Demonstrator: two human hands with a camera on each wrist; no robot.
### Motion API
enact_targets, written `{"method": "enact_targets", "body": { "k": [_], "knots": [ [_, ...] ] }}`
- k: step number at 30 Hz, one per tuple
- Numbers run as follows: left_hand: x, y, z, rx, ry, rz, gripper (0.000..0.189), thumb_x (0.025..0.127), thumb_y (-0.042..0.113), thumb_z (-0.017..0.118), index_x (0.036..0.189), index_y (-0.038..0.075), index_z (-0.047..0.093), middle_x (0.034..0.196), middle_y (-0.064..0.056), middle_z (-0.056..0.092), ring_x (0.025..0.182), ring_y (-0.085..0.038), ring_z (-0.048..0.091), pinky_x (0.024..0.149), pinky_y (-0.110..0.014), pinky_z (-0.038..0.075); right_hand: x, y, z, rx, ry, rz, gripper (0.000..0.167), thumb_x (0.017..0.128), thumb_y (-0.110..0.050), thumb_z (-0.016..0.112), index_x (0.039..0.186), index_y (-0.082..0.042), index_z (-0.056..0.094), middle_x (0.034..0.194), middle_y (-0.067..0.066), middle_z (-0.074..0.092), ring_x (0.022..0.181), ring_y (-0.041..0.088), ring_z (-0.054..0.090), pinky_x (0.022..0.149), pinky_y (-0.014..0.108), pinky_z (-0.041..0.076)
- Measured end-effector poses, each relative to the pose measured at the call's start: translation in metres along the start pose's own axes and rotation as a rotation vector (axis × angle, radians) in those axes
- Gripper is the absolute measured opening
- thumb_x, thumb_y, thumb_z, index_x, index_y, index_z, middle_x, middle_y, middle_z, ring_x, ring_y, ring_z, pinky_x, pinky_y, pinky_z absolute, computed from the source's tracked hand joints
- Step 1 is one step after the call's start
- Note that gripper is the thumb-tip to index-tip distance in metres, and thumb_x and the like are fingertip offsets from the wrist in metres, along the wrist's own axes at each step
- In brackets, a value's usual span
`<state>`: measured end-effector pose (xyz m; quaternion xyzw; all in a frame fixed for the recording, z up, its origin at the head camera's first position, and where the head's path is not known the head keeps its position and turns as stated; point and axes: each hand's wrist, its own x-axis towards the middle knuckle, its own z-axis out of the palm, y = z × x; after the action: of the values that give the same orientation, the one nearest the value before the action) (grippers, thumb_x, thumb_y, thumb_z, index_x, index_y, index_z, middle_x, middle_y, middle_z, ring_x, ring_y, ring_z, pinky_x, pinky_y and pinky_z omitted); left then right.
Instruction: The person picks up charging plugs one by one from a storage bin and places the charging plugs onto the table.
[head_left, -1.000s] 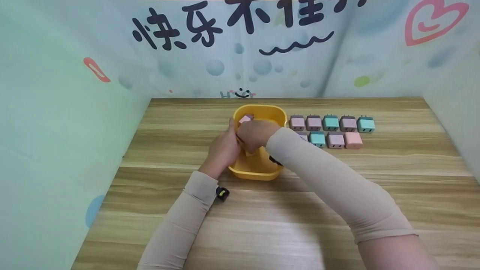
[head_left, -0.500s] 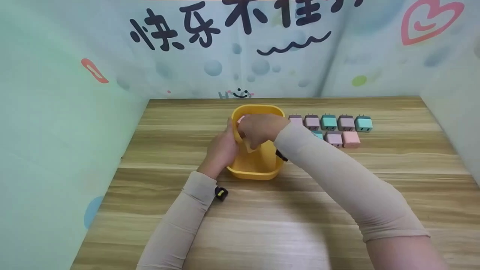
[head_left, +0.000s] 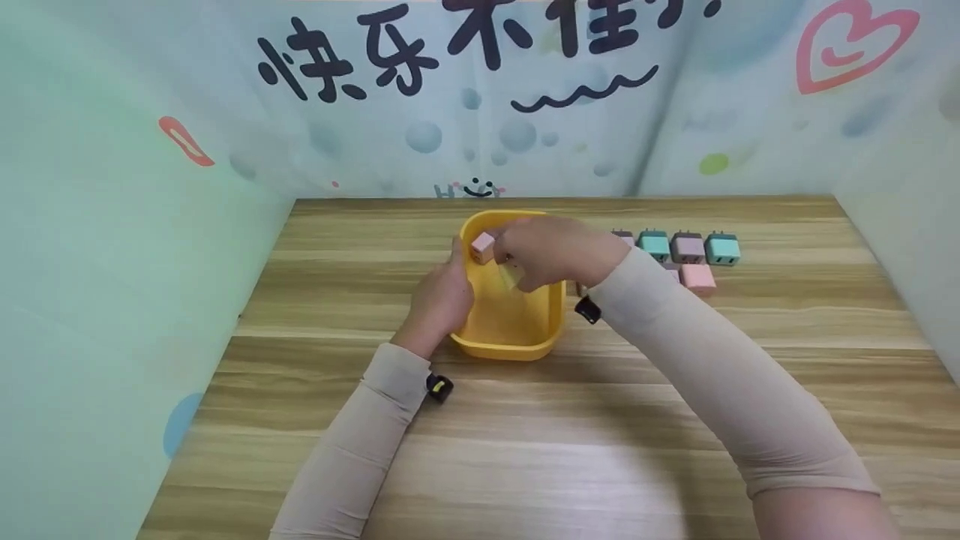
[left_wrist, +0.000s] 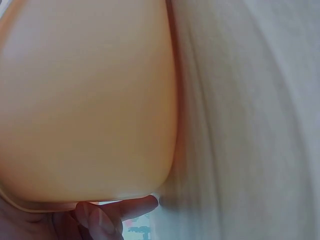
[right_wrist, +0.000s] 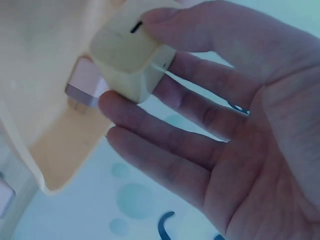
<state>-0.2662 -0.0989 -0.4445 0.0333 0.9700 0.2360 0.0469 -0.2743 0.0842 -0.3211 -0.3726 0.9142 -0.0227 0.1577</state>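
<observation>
My right hand is over the yellow plastic bin, pinching a pale yellow charger plug between thumb and fingers. A slot shows on the charger's face in the right wrist view. Inside the bin, near its far left corner, lies a pink and purple-grey charger plug; its prongs show in the right wrist view. At the bin's left side my left hand grips the wall. Some of its fingers appear at the bin's edge in the left wrist view. The right hand hides the bin's far right part.
Right of the bin, charger plugs stand in two rows on the wooden table. Among them are a teal one, a purple one and a pink one. My right forearm covers part of the rows. A printed cloth hangs behind.
The right hand has lifted and moved right from deep in the bin, bringing up the pale yellow charger. The pink charger inside is more exposed. My left hand stays on the wall.
</observation>
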Motion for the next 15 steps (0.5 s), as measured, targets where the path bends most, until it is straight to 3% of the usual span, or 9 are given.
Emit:
{"method": "enact_targets", "body": {
  "k": [6,15],
  "knots": [
    [-0.001,0.000,0.000,-0.018,0.000,-0.015,0.072,0.111,0.009,0.044,0.172,0.010,0.007,0.088,-0.011,0.059,0.070,-0.025,0.058,0.067,-0.036,0.050,-0.020,0.007,-0.003,-0.005,0.055,0.015,0.044,0.089,-0.013,0.086,0.131,-0.008,0.075,0.120,0.009,0.067,0.098,0.026,0.064,0.089,0.040,0.060],
    [-0.002,0.001,-0.001,0.032,-0.008,-0.004,0.071,0.111,0.010,0.044,0.172,0.008,0.007,0.086,-0.011,0.057,0.068,-0.026,0.054,0.068,-0.035,0.050,-0.058,0.026,-0.004,0.013,0.227,0.000,0.042,0.083,-0.006,0.087,0.124,-0.004,0.077,0.113,0.011,0.067,0.094,0.028,0.065,0.085,0.041,0.060]
  ]
}}
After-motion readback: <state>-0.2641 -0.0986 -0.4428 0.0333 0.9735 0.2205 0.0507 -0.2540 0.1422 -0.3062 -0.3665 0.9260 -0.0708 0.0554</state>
